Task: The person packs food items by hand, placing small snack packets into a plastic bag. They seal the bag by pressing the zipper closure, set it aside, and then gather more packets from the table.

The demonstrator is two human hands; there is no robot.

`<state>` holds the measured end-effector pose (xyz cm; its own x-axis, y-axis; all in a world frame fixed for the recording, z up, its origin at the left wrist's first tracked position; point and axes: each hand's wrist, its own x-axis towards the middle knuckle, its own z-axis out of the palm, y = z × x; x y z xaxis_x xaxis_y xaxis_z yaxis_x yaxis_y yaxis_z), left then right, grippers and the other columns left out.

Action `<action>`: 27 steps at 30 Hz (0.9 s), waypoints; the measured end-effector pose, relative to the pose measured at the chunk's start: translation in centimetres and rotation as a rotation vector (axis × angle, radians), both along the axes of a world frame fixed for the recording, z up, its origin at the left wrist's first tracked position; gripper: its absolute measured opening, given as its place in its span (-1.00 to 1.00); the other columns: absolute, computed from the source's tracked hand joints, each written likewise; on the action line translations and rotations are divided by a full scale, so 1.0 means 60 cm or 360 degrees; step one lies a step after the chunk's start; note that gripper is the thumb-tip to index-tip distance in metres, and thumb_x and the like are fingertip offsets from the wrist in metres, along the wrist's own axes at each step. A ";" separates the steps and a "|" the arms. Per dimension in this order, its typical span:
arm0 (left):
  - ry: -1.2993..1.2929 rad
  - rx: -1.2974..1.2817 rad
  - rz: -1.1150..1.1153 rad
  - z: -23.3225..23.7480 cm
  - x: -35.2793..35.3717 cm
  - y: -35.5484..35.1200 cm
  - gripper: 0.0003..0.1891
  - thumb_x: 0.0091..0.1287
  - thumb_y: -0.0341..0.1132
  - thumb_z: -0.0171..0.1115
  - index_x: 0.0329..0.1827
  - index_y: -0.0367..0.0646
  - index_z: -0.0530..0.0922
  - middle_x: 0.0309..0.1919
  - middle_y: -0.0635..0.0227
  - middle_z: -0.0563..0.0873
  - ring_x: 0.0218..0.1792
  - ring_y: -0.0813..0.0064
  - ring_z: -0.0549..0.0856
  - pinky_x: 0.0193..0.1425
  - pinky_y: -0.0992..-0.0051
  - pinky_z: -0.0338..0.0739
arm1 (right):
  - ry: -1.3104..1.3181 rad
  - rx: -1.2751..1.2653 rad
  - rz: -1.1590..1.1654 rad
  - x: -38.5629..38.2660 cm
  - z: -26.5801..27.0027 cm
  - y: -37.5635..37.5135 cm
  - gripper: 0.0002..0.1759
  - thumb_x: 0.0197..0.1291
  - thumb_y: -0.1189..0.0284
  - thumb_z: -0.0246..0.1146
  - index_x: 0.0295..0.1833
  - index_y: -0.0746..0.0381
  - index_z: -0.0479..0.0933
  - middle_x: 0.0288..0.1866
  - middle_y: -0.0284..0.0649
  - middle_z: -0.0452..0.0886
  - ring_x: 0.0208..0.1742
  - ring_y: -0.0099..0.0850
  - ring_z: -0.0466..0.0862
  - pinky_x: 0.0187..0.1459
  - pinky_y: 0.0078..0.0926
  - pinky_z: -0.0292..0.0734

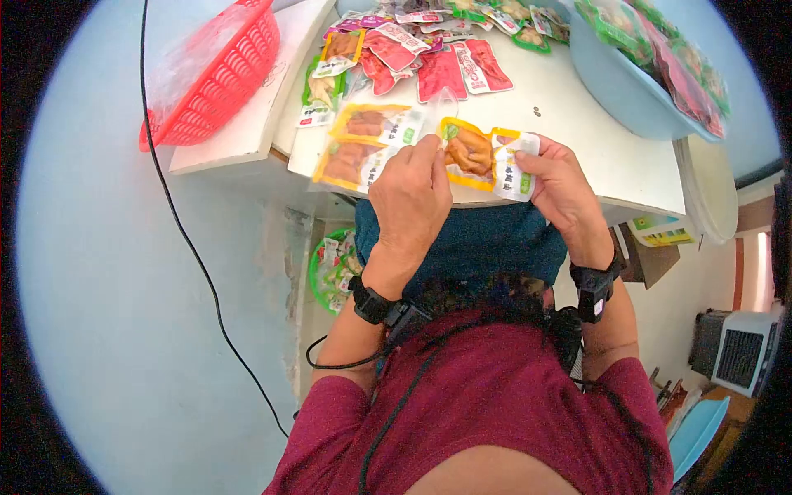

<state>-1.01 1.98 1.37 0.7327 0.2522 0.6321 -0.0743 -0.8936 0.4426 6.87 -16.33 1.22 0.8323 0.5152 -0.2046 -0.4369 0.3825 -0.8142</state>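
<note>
Left hand [411, 198] and right hand [561, 186] meet over the near edge of a white round tabletop [577, 124]. On the table, a pale blue plastic basin [610, 82] of packets sits to the right. A red plastic mesh basket [223, 74] rests on a white board to the left. Two yellow-bordered clear food packets [363, 140] lie flat just beside the left hand. Between the hands hangs a yellow-edged clear snack packet [470, 153]. The left hand's fingers pinch its left end, and the right hand's fingers pinch its white label end.
</note>
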 end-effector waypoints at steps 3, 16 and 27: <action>0.0083 0.0043 0.0018 0.017 -0.007 0.001 -0.81 0.24 -0.43 0.26 -0.10 -0.15 0.66 -0.40 0.15 0.71 -0.41 0.18 0.70 -0.34 0.29 0.57 | 0.0008 -0.0008 0.0038 0.000 0.010 0.016 -0.69 0.28 0.65 0.09 0.14 0.46 0.46 0.04 -0.01 0.65 -0.03 -0.25 0.72 0.05 -0.28 0.65; -0.0068 -0.0067 -0.0180 0.010 -0.009 0.001 -0.74 0.24 -0.45 0.23 0.00 -0.15 0.62 -0.39 0.17 0.69 -0.37 0.12 0.69 -0.36 0.24 0.55 | 0.0087 0.0193 0.0221 0.021 0.008 0.121 -0.64 0.30 0.69 0.02 0.21 0.46 0.40 0.16 0.01 0.56 0.16 -0.21 0.61 0.23 -0.26 0.52; -0.0163 -0.0211 -0.0216 0.006 -0.011 -0.002 -0.78 0.27 -0.45 0.22 -0.03 -0.20 0.63 -0.37 0.10 0.69 -0.35 0.10 0.70 -0.33 0.26 0.58 | -0.0068 0.0141 0.0208 0.040 -0.037 0.201 -0.77 0.33 0.54 0.04 0.01 0.36 0.51 -0.17 -0.22 0.61 -0.24 -0.41 0.64 -0.21 -0.45 0.63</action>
<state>-1.67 1.87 1.71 0.6991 0.2416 0.6729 -0.2406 -0.8068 0.5396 9.25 -4.29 -0.99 0.7639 0.6342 -0.1196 -0.4534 0.3954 -0.7988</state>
